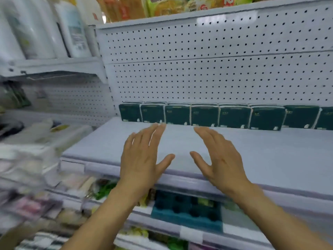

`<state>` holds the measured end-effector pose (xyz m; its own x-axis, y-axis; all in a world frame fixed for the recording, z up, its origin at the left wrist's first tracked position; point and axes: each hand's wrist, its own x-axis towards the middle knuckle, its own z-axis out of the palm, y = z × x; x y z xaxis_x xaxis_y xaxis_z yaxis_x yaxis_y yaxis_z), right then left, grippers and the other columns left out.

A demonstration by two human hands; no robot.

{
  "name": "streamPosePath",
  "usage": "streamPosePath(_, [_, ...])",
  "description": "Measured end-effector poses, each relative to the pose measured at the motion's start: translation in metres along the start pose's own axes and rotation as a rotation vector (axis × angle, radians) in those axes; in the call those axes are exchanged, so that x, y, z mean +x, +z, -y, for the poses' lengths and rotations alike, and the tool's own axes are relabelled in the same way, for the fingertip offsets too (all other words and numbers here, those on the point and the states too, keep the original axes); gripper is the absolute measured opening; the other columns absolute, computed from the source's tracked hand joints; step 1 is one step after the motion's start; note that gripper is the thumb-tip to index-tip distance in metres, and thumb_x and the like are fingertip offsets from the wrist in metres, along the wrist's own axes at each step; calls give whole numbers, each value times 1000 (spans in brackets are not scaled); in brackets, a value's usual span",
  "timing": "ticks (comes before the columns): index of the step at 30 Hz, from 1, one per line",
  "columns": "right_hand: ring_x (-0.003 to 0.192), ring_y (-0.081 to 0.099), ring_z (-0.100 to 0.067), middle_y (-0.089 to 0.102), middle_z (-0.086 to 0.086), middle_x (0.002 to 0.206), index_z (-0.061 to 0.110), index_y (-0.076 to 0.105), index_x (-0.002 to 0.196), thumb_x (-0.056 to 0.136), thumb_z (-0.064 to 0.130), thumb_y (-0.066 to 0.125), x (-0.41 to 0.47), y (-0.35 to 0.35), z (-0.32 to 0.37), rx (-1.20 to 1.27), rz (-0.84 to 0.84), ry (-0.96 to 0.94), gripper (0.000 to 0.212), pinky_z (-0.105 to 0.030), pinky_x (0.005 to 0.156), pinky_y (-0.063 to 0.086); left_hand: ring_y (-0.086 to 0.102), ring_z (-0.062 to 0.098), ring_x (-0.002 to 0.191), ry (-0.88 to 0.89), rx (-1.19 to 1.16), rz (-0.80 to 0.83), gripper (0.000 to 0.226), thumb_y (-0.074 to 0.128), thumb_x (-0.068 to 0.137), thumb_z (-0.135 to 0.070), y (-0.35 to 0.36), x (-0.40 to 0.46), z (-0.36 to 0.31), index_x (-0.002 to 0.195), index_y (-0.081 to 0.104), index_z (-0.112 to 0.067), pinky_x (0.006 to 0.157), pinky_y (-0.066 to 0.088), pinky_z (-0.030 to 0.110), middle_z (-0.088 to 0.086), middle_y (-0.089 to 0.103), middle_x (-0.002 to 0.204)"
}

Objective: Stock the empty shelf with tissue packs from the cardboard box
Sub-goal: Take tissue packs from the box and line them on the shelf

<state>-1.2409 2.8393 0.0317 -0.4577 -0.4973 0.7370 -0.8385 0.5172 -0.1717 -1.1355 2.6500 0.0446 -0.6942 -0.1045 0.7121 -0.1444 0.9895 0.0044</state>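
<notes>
Both palms empty, the left hand [142, 159] and right hand [221, 159] hover with fingers spread, one row of tissue packs [204, 115] just beyond the fingertips, while bare shelf [279, 159] beneath awaits stock.

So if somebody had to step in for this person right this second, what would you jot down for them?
Left hand: open, holding nothing, fingers straight, over the shelf.
Right hand: open, holding nothing, palm turned inward toward the left.
Tissue packs: one row of dark green packs stands upright at the back of the shelf, against the pegboard; at least eight show, and the row runs out of view on the right.
Done: the back row.
Left: the front part of the shelf is bare, so more rows can go in.
The cardboard box is not in view; find it first.
</notes>
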Motion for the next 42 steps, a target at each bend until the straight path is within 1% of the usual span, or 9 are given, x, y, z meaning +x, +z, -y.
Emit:
streamPosePath(11, [112,58,-27,56,-6,132,17,48,138,93,42,47,-74,89,255,243,180,-141,52,-39,81,51,53,25,120,-215,181,220,70,48,89,-61,-143,-234,166,144,43,-18,99,43,44,3,57,133])
streamPosePath(15, [110,57,-27,54,-4,132,20,42,142,96,37,52,-103,119,324,329,300,-164,50,-38,77,50,50,23,125,-361,200,333,69,53,91,-60,-178,-314,219,147,38,-23,103,40,42,-1,55,134])
streamPosePath(17, [112,57,-26,55,-3,132,21,41,143,96,37,53,-118,132,352,359,380,-181,51,-40,80,51,50,23,126,-441,222,398,70,46,90,-63,-190,-349,240,148,37,-24,103,39,42,-2,55,135])
streamPosePath(21, [99,62,-26,58,-5,126,19,46,140,97,38,50,-134,163,393,365,522,-224,47,-38,70,52,42,21,134,-639,202,517,72,49,92,-62,-204,-401,276,152,29,-27,106,35,41,-2,46,146])
streamPosePath(25, [115,56,-23,53,0,134,25,43,142,98,40,48,-142,207,421,363,678,-283,46,-37,81,50,40,23,135,-794,173,625,71,53,92,-57,-203,-441,313,151,27,-28,106,35,42,-1,43,148])
streamPosePath(31, [121,51,-18,54,3,134,26,47,137,99,37,48,-145,287,457,356,882,-310,40,-36,87,49,42,27,132,-1051,111,703,58,55,94,-45,-182,-484,380,146,35,-26,103,39,44,3,45,146])
streamPosePath(35, [118,53,-18,57,4,131,26,45,138,99,38,48,-147,344,486,356,1009,-311,41,-34,87,47,45,28,129,-1176,16,775,57,54,96,-42,-147,-507,413,147,35,-24,103,41,48,5,46,145])
streamPosePath(39, [117,53,-18,59,4,128,24,44,138,100,38,45,-157,401,506,347,1120,-357,40,-32,87,43,55,24,119,-1231,-56,853,55,55,96,-41,-103,-531,446,145,37,-23,96,47,45,4,51,139])
streamPosePath(42, [114,53,-19,60,2,124,24,44,138,100,40,43,-167,446,521,329,1193,-381,41,-32,88,42,55,22,121,-1277,-159,857,53,60,96,-35,-73,-548,470,143,42,-20,97,48,40,4,53,139])
